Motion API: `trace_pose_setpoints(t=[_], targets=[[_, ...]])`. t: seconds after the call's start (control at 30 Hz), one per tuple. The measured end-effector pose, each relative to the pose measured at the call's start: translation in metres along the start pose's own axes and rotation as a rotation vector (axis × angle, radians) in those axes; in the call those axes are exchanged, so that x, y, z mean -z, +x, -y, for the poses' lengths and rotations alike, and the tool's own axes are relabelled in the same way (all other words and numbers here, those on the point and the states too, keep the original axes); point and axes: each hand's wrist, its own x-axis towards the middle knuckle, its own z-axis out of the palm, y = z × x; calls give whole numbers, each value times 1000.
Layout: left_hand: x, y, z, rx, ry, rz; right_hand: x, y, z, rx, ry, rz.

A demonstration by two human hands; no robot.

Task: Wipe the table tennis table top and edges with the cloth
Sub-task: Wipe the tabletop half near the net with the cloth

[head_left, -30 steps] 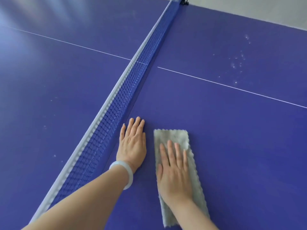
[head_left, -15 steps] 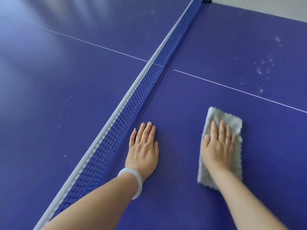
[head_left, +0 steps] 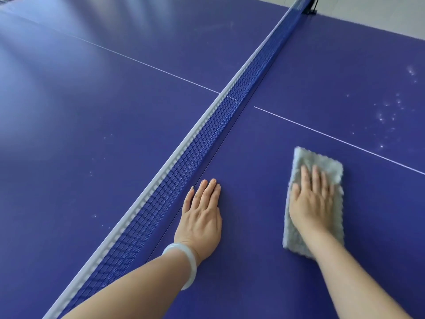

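Nearest: both forearms come in from the bottom edge, a pale bangle (head_left: 191,264) on the left wrist. Left hand (head_left: 201,218) lies palm-down on the blue surface (head_left: 250,238), fingers (head_left: 208,192) straight and pressed together, holding nothing; its little-finger side sits just beside the foot of the net (head_left: 202,143), fingertips close to the mesh, contact not clear. Right hand (head_left: 310,203) lies flat on the grey cloth (head_left: 324,162), well apart from the left hand, fingers (head_left: 316,178) straight and slightly spread, pressing down rather than gripping. Cloth is folded into a long strip with scalloped edges, lying flat on the surface right of the net, its far end sticking out past the fingertips and its near end under the wrist. Net runs diagonally from bottom left to top right, white tape along its top. Beyond the cloth, the thin white centre line (head_left: 333,137) crosses the surface and meets the net. Farther right, past that line, a scatter of white specks (head_left: 388,111) on the surface. Fainter specks on the left half too. Far end: black net clamp (head_left: 310,9) at the surface's edge, pale floor (head_left: 379,12) behind it.
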Motion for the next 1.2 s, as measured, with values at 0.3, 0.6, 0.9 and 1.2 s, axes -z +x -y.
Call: trace_pose_setpoints(t=[0.3, 0.6, 0.9, 1.2], targets=[[4, -2, -2, 21, 47, 37, -17, 34, 108, 661, -63, 109], [2, 0, -4, 2, 57, 16, -16, 114, 120, 138, 6, 39], [2, -2, -6, 8, 74, 10, -4, -78, -42, 144, -34, -60], [0, -1, -5, -13, 78, 26, -27, -198, 80, 318, 54, -78]])
